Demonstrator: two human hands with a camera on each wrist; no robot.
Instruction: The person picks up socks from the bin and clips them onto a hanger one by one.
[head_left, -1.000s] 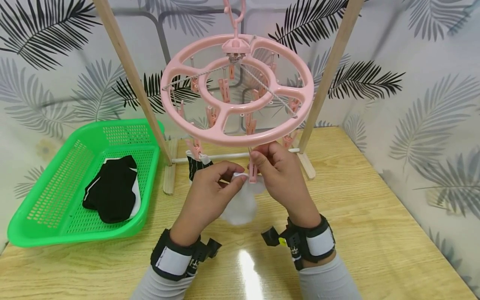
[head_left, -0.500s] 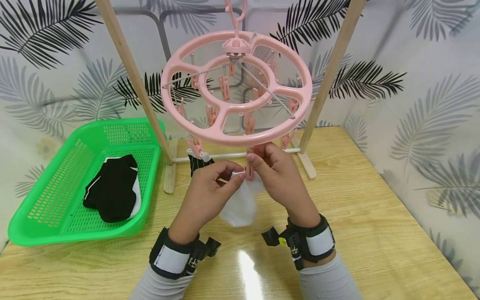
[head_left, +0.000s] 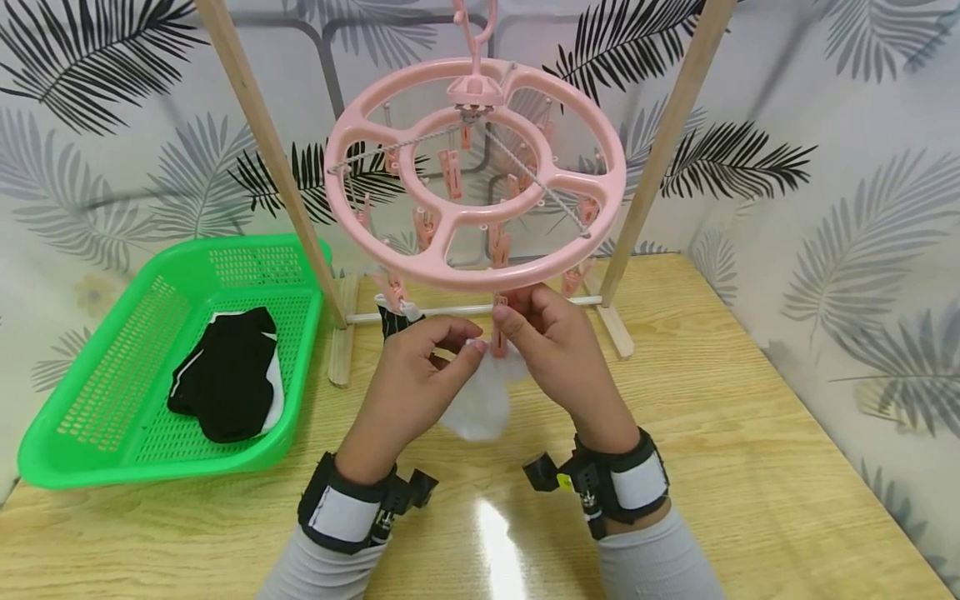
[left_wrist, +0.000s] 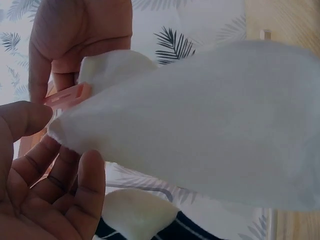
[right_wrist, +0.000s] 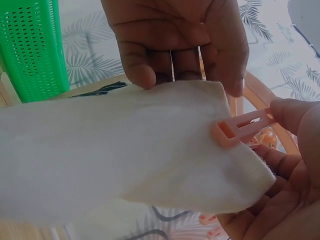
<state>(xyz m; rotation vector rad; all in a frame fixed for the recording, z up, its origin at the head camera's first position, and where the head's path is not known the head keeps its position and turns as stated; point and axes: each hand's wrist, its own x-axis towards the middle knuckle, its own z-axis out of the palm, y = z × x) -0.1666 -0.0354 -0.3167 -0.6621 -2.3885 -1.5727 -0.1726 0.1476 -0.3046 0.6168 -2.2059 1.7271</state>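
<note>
A white sock (head_left: pixel 478 408) hangs below the front rim of a round pink hanger (head_left: pixel 480 215). Its cuff corner is pinched between the thumb and fingers of my left hand (head_left: pixel 416 371). My right hand (head_left: pixel 561 354) pinches the upper end of a pink clothes peg (head_left: pixel 499 333) just beside that corner. Close up in the right wrist view, the peg (right_wrist: pixel 240 127) has its lower end over the edge of the sock (right_wrist: pixel 125 150). Some right-hand fingers are behind the cuff. A black striped sock with a white cuff (head_left: pixel 393 315) hangs from another peg at left.
A green basket (head_left: pixel 56 417) stands at left with black-and-white socks (head_left: pixel 225 379) in it. Two wooden posts (head_left: pixel 663 158) of a stand rise either side of the hanger, joined low down by a white bar (head_left: pixel 457 310). Several pink pegs (head_left: pixel 450 173) dangle from the hanger.
The peg in my right hand has shifted slightly left, to the sock's edge by my left fingers. My left hand still pinches the cuff and has moved slightly left and up.
</note>
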